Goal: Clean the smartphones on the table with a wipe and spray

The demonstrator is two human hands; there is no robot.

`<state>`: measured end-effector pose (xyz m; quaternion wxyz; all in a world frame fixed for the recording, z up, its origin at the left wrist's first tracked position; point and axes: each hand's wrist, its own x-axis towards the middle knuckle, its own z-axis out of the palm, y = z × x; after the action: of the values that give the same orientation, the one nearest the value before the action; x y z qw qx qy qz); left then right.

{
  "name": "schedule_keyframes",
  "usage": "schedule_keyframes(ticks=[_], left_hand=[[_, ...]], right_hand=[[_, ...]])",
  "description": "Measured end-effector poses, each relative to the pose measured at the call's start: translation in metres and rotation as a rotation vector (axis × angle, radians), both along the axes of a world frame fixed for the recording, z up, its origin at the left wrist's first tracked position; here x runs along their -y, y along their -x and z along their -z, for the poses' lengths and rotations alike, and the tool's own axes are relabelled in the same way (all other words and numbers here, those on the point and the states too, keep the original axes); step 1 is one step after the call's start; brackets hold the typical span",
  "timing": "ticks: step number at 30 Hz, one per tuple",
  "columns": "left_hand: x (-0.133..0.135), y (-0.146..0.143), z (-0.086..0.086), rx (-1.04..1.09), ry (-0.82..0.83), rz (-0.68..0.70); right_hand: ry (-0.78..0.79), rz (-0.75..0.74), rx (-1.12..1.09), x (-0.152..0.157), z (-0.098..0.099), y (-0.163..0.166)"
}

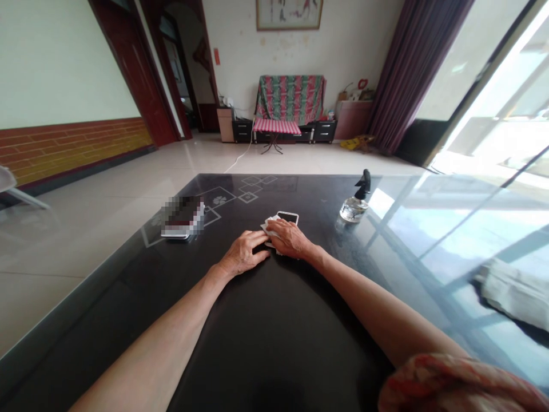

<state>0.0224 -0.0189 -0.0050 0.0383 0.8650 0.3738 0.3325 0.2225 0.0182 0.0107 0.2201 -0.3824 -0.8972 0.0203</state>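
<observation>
A smartphone (288, 217) with a white edge and dark screen lies on the dark glossy table (257, 332); its far end shows beyond my hands. My right hand (289, 237) lies over it, fingers bent down on a crumpled white tissue (266, 225) pressed against the phone. From the left, my left hand (245, 252) holds the phone's near left edge, thumb and fingers on either side of the corner. Both hands partly hide the phone and tissue, so the exact finger contact is hard to see.
A clear spray bottle (354, 207) with a black trigger head stands to the right. On the left lies a blurred-out stack (182, 218) with white edges. A pale folded cloth (512, 292) sits at the right. Beyond the table is a small stand with a checked cover (277, 126).
</observation>
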Motion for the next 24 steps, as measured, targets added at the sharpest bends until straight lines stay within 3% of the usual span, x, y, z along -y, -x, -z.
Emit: schedule_keyframes(ticks=[3,11,19,21,24], left_hand=[[0.0,0.0,0.003,-0.047,-0.019,0.03],[0.001,0.001,0.008,-0.02,-0.009,-0.012],[0.002,0.0,0.001,-0.035,0.003,0.02],[0.003,0.0,0.0,-0.039,0.008,0.025],[0.003,0.0,0.001,-0.033,0.003,0.005]], right_hand=[[0.005,-0.021,0.011,0.0,0.001,-0.001],[-0.001,0.166,-0.046,-0.031,0.004,-0.017],[-0.058,-0.132,-0.151,-0.001,0.006,0.002],[-0.053,-0.124,-0.186,0.004,0.005,0.006],[-0.057,0.006,-0.216,0.002,0.003,0.001]])
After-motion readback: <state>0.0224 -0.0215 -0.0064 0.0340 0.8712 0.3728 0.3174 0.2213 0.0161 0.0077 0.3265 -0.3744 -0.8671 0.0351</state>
